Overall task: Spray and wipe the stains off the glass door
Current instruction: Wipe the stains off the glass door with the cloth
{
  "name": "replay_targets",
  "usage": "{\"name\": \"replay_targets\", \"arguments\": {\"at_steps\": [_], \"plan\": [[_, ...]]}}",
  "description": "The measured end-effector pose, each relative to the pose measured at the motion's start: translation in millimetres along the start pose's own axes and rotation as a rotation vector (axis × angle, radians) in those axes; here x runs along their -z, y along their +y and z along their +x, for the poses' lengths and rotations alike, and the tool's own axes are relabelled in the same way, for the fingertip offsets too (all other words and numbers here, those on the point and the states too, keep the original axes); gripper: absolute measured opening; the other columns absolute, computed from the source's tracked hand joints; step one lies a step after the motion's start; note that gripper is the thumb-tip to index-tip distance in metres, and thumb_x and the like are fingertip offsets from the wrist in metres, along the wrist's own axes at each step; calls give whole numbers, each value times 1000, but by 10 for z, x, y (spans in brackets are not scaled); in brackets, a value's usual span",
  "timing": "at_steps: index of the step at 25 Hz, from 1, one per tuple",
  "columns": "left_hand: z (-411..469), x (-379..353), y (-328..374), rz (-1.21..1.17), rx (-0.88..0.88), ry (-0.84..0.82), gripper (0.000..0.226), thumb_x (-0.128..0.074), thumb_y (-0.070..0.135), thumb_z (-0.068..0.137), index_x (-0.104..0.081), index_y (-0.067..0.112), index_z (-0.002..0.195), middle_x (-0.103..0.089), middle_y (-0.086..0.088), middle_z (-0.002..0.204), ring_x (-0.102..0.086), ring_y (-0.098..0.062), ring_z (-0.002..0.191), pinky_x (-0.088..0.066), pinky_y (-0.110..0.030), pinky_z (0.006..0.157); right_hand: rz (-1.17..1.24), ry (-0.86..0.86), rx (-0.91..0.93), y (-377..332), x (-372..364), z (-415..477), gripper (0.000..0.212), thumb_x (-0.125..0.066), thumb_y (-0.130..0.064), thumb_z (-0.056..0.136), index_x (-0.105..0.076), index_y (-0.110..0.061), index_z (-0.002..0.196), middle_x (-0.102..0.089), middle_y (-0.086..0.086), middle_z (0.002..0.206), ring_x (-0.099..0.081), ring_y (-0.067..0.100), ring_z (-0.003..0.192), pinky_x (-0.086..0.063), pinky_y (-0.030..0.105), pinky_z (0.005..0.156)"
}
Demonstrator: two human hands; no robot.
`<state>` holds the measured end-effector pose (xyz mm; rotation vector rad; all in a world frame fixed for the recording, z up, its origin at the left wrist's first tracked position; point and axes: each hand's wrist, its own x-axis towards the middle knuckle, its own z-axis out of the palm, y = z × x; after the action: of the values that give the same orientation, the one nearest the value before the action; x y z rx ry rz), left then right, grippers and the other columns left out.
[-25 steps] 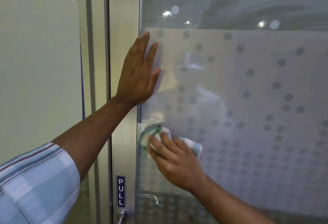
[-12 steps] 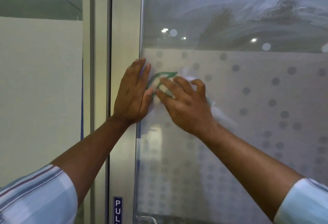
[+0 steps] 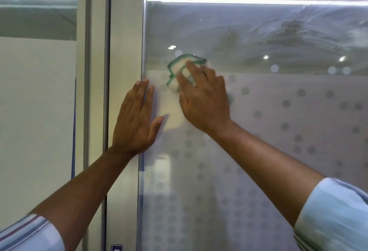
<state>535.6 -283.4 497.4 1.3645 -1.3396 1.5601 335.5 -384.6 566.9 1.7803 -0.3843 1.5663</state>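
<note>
The glass door (image 3: 268,135) fills the right of the view, frosted with grey dots below and clear above, where wet smears (image 3: 288,32) streak it. My right hand (image 3: 203,101) presses a white cloth with a green edge (image 3: 179,67) flat against the glass at the top of the frosted band. My left hand (image 3: 137,119) rests flat, fingers straight, on the door's left edge where glass meets frame. No spray bottle is in view.
A pale metal door frame (image 3: 125,51) runs vertically left of the glass. A fixed frosted side panel (image 3: 37,111) lies further left. A small blue label (image 3: 117,247) shows at the frame's bottom edge.
My right hand has carried the cloth up the glass, from low near the handle to the top of the frosted band, then slightly right. The left hand stayed flat on the door edge.
</note>
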Motion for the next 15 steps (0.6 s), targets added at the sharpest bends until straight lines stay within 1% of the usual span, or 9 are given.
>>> {"name": "replay_targets", "arguments": {"at_steps": [2, 3, 5, 7, 11, 13, 15], "plan": [[9, 14, 17, 0, 2, -5, 87, -24, 62, 112, -25, -6, 167, -19, -25, 177, -18, -41, 167, -18, -54, 137, 1, -58, 208, -94, -52, -161, 48, -59, -27, 98, -63, -19, 145, -53, 13, 160, -56, 42, 136, -44, 48, 93], [11, 31, 28, 5, 3, -10, 89, -24, 64, 111, -27, -6, 166, -20, -25, 177, -19, -42, 166, -19, -55, 136, -3, -61, 253, -66, -66, -165, 47, -59, -25, 99, -63, -19, 145, -53, 12, 160, -56, 42, 137, -43, 47, 93], [21, 59, 65, 28, 1, -24, 91, -23, 67, 110, -28, -5, 166, -21, -27, 176, -21, -44, 165, -23, -59, 134, -20, -30, 260, 56, -61, -77, 44, -59, -22, 100, -64, -20, 144, -55, 12, 158, -57, 41, 136, -42, 45, 90], [37, 71, 119, 45, 19, -40, 93, -23, 69, 109, -28, -5, 166, -19, -29, 176, -20, -46, 165, -25, -64, 132, -61, 1, 196, 202, -56, 35, 43, -59, -22, 100, -65, -22, 143, -56, 10, 158, -59, 40, 134, -40, 44, 86], [212, -6, 330, 61, 9, -15, 94, -26, 70, 108, -29, -5, 165, -20, -29, 176, -18, -47, 165, -24, -64, 132, -130, 25, -12, 629, 46, 267, 43, -57, -27, 99, -63, -28, 143, -54, 7, 158, -57, 37, 129, -38, 43, 85], [354, -58, 429, 57, 11, 7, 93, -28, 69, 108, -29, -5, 166, -20, -28, 177, -17, -47, 165, -23, -64, 133, -163, 35, -118, 918, 144, 326, 42, -58, -29, 98, -63, -31, 140, -55, 5, 155, -57, 36, 125, -38, 42, 84], [463, -115, 474, 44, 31, 7, 94, -27, 70, 108, -26, -3, 167, -17, -26, 178, -15, -46, 166, -19, -62, 134, -197, 64, -236, 1360, 275, 317, 41, -60, -31, 95, -64, -31, 136, -58, 4, 151, -59, 37, 120, -39, 43, 84]]}}
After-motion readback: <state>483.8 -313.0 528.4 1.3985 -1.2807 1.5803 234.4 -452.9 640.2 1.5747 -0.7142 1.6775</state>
